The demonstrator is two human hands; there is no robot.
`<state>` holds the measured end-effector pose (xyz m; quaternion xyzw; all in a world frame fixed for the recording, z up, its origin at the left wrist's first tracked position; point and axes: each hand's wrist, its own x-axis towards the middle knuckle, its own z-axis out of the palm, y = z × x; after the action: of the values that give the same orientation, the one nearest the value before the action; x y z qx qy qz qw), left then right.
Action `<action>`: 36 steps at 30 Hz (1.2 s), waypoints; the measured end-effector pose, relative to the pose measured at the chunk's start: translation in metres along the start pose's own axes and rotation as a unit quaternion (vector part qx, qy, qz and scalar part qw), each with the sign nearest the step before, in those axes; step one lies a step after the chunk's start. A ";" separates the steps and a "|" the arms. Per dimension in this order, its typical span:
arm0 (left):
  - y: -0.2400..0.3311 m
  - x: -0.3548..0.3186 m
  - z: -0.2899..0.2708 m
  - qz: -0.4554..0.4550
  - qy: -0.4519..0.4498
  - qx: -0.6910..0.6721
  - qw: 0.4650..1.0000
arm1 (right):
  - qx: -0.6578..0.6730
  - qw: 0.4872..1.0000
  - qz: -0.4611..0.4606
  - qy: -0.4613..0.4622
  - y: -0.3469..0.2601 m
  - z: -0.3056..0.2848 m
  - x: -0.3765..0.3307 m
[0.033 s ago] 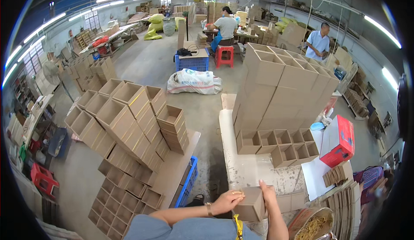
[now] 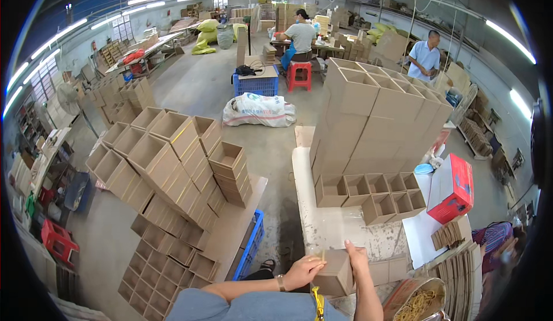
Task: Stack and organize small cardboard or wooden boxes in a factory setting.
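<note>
Head cam: L hand [image 2: 305, 271] bunched at left edge of brown box [image 2: 336, 273], pinch unclear; R hand [image 2: 358, 261] gripping its right side, box btwn both. Prob. banding step; next needs steady R hold.

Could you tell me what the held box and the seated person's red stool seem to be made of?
Box: probably cardboard, matt brown, given its flat, plain sides and straight edges.
Stool: likely moulded plastic, smooth-looking; its even red colour suggests this, though painted metal remains possible.
</note>
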<state>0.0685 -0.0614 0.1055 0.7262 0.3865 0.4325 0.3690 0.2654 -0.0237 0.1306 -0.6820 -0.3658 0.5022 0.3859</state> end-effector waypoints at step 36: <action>-0.249 -0.014 -0.095 -0.418 -0.167 0.026 0.892 | -0.466 0.813 -0.341 0.078 0.037 0.033 0.128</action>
<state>-0.0832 0.0521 -0.0820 0.5682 0.5980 0.1000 0.5563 0.2666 0.0791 0.0389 -0.6483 -0.7339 0.0525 0.1958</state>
